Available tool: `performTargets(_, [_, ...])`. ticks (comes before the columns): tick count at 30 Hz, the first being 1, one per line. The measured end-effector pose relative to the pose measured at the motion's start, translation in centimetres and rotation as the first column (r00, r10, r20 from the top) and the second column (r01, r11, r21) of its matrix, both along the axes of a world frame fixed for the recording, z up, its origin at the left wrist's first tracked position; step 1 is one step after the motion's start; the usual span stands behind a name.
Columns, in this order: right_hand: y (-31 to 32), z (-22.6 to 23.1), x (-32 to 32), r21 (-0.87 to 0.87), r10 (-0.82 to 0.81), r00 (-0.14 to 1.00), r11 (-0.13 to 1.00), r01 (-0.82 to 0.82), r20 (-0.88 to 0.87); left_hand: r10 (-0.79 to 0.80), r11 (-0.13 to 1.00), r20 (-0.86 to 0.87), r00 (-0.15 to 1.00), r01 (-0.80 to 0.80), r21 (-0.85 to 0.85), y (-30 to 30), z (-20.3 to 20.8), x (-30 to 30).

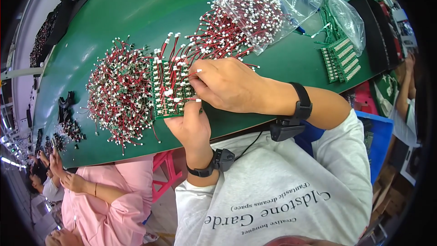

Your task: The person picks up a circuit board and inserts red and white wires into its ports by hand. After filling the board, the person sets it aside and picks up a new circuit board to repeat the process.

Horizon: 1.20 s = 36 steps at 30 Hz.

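Note:
A green circuit board panel with rows of white sockets is in front of me, and several red wire leads with white plugs stand up from it. My left hand grips the panel at its near right corner, thumb on top; its other fingers are mostly hidden below. Over the panel's right side, my right hand has thumb and forefinger pinched at a red wire lead whose white plug sticks out. To the panel's left lies a big heap of wired small boards.
Behind the panel, a clear plastic bag partly covers a pile of red wire leads. More green board panels lie at the right beside a black box. A person in pink sits at my left.

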State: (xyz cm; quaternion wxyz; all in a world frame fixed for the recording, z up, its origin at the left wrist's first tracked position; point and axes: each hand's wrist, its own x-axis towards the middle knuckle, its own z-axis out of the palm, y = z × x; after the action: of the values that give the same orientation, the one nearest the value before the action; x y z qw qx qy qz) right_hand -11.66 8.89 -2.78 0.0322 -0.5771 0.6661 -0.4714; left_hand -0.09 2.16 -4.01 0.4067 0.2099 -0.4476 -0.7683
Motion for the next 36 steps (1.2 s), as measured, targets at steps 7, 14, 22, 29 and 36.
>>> performTargets(7, [0.2, 0.5, 0.2, 0.092, -0.014, 0.999, 0.996, 0.018, -0.047, -0.029, 0.964, 0.132, 0.991, 0.063, -0.258, -0.5, -1.6, 0.8])
performTargets(14, [0.0, -0.3, 0.4, 0.113, -0.004, 0.966, 0.993, 0.034, -0.259, -0.062, 0.99, 0.068, 0.996, 0.07, -0.124, -0.5, -1.3, 0.9])
performTargets(22, [0.1, 0.0, 0.0, -0.019, -0.017, 0.976, 1.0, 0.013, -0.216, -0.086, 0.991, 0.012, 0.996, 0.087, -0.105, -0.7, -0.5, 1.3])
performTargets(29, [0.6, 0.4, -0.8, 0.139, 0.105, 0.985, 0.987, -0.086, -0.135, -0.094, 0.961, 0.117, 0.989, 0.121, -0.25, -0.4, -0.1, 1.3])
performTargets(36, [0.0, 0.5, -1.0, 0.021, 0.071, 0.942, 0.997, -0.068, -0.328, -0.085, 0.977, 0.163, 0.983, 0.115, -0.18, -0.3, -0.5, 0.6])
